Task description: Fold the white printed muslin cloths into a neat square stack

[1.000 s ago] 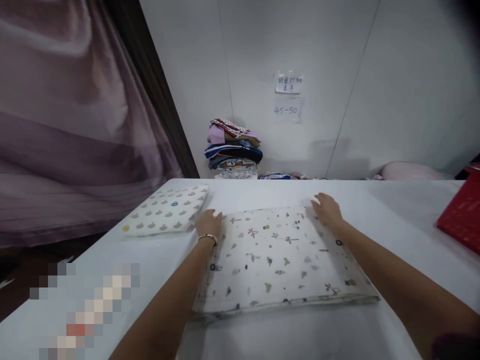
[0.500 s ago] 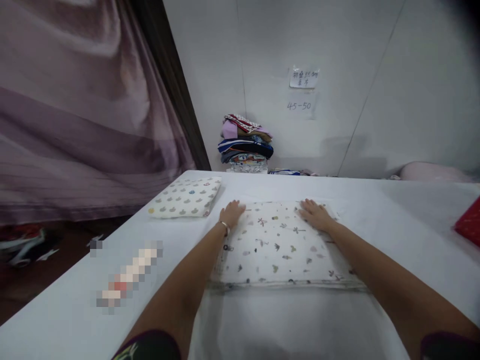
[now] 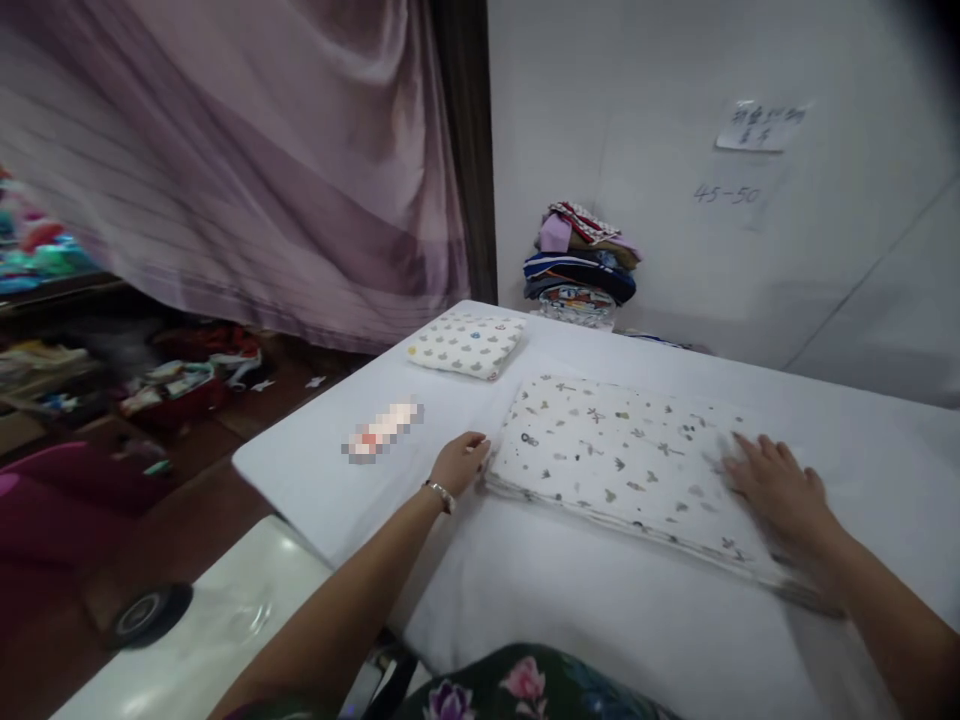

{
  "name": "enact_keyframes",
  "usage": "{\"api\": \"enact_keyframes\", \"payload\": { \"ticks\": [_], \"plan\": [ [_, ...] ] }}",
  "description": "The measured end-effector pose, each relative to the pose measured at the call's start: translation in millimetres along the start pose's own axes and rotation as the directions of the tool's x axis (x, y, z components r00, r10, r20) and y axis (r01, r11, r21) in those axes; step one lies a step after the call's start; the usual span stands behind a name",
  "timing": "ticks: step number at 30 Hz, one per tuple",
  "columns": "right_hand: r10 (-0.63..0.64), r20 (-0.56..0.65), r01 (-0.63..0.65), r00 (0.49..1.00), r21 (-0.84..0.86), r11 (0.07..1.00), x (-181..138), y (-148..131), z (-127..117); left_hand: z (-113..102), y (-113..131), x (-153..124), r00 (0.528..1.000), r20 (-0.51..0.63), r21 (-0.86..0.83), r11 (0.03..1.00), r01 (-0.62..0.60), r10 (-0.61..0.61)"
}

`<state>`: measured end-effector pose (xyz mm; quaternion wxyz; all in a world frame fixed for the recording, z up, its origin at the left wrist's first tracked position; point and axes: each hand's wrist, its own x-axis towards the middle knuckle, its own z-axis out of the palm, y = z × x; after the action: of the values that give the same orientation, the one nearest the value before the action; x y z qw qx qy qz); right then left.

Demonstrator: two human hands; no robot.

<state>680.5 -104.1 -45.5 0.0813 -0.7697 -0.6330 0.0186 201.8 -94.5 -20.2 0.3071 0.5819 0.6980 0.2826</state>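
Note:
A folded white cloth with small printed figures [image 3: 622,455] lies flat on the white table [image 3: 600,620]. My left hand [image 3: 459,462], with a bracelet at the wrist, rests at the cloth's near left corner, fingers curled against its edge. My right hand [image 3: 776,485] lies flat on the cloth's right end, fingers stretched out and a little blurred. A smaller folded cloth with a grey pattern [image 3: 466,344] sits at the table's far left corner.
A pile of folded coloured clothes [image 3: 581,268] stands against the white wall behind the table. A mauve curtain [image 3: 225,170] hangs at the left. Clutter lies on the dark floor [image 3: 172,375] to the left. A glossy white surface [image 3: 217,640] is below the table's near corner.
My view has swung to the left. Both hands slid back from the cloth's far edge: the left to its near left corner, the right to its right end.

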Motion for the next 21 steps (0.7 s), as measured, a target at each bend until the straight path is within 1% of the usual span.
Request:
{"api": "enact_keyframes", "payload": {
  "ticks": [2, 3, 5, 6, 8, 10, 11, 13, 14, 16, 19, 21],
  "plan": [
    [-0.141, -0.067, 0.146, 0.988, 0.078, 0.986, -13.2, -34.7, -10.2, -1.7, -7.6, -21.5, 0.999, -0.031, 0.008, 1.0, -0.021, 0.021],
    [-0.216, -0.078, 0.226, 0.973, 0.143, 0.964, -22.3, -54.4, -13.4, -2.4, -11.0, -30.6, 0.999, -0.043, 0.015, 0.999, -0.034, 0.034],
    [-0.366, -0.048, 0.362, 0.93, 0.311, 0.879, -42.5, -96.3, -15.5, -2.8, -16.4, -44.5, 0.997, -0.047, 0.026, 0.998, -0.056, 0.057],
    [-0.422, -0.03, 0.398, 0.906, 0.396, 0.827, -52.3, -117.7, -14.9, -2.2, -18.2, -49.2, 0.997, -0.044, 0.029, 0.997, -0.066, 0.067],
    [-0.509, -0.035, 0.445, 0.86, 0.536, 0.717, -68.3, -159.8, -11.0, -0.3, -19.7, -54.2, 0.995, -0.049, 0.034, 0.996, -0.08, 0.081],
    [-0.567, -0.078, 0.493, 0.82, 0.598, 0.632, -77.9, -199.3, -4.9, 2.2, -19.0, -54.2, 0.995, -0.068, 0.031, 0.997, -0.067, 0.069],
    [-0.596, -0.1, 0.524, 0.797, 0.606, 0.599, -80.4, -217.6, -1.6, 3.4, -18.2, -52.9, 0.996, -0.07, 0.022, 0.998, -0.058, 0.059],
    [-0.633, -0.139, 0.575, 0.761, 0.595, 0.561, -81.9, -250.2, 4.9, 5.5, -16.2, -48.7, 0.997, -0.057, -0.002, 0.999, -0.045, 0.044],
    [-0.644, -0.149, 0.594, 0.75, 0.58, 0.558, -81.4, -264.1, 7.7, 6.4, -15.2, -46.2, 0.998, -0.045, -0.015, 0.999, -0.043, 0.043],
    [-0.652, -0.153, 0.62, 0.743, 0.526, 0.582, -79.2, -286.3, 12.2, 8.2, -13.5, -41.0, 0.999, -0.024, -0.04, 0.998, -0.047, 0.046],
    [-0.659, -0.132, 0.646, 0.741, 0.41, 0.644, -75.1, -304.5, 17.3, 10.3, -12.6, -34.6, 0.999, -0.015, -0.067, 0.997, -0.04, 0.039],
    [-0.663, -0.126, 0.652, 0.738, 0.387, 0.652, -72.8, -308.0, 20.9, 11.2, -13.4, -32.1, 0.999, -0.013, -0.081, 0.996, -0.037, 0.036]
  ]
}}
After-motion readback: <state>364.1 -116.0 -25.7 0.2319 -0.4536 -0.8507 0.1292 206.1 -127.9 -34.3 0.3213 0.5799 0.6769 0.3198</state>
